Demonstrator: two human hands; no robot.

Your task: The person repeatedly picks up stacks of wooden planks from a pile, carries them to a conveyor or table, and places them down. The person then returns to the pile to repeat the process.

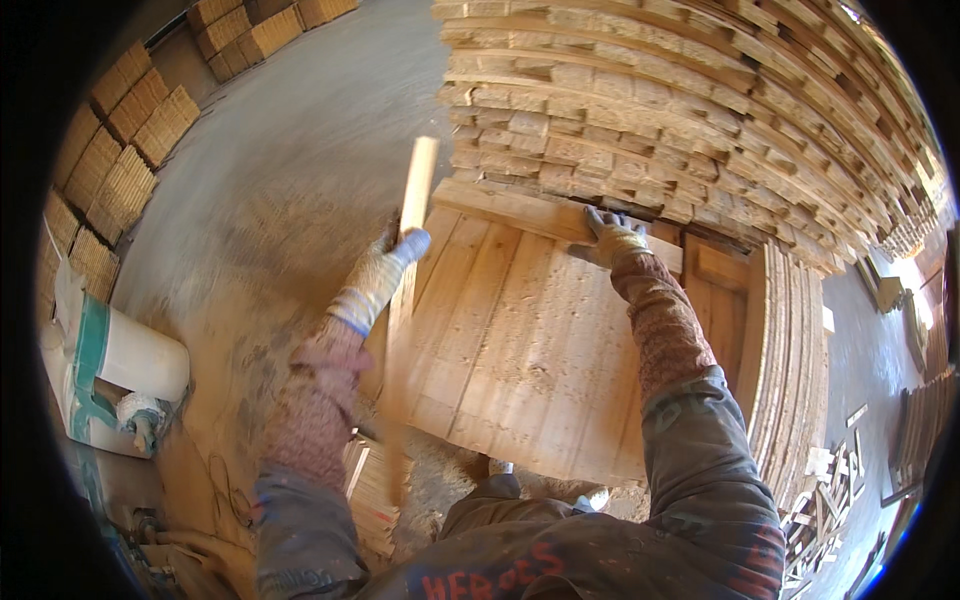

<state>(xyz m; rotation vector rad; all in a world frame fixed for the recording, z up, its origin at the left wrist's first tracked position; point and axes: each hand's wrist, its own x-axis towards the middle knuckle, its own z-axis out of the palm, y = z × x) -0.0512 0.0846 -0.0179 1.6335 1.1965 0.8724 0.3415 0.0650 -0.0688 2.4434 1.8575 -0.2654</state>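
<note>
My left hand (390,265), in a pale glove with blue fingertips, is closed around a long, narrow wooden board (420,170). That board stands on edge beside the left side of a flat layer of planks (510,330), its near end smeared by motion. At the far side of the layer, my right hand (612,238), in a dirty glove with dark fingertips, grips another wooden board (510,208). This one lies crosswise on the planks. The right fingers reach over its far edge, with the thumb on the near side.
A tall stack of lumber (620,110) rises directly behind the planks. Boards on edge (775,370) line the right side, with wood scraps (830,500) on the floor. At the left are a white and green cylindrical machine (140,355) and bundled lumber (125,190).
</note>
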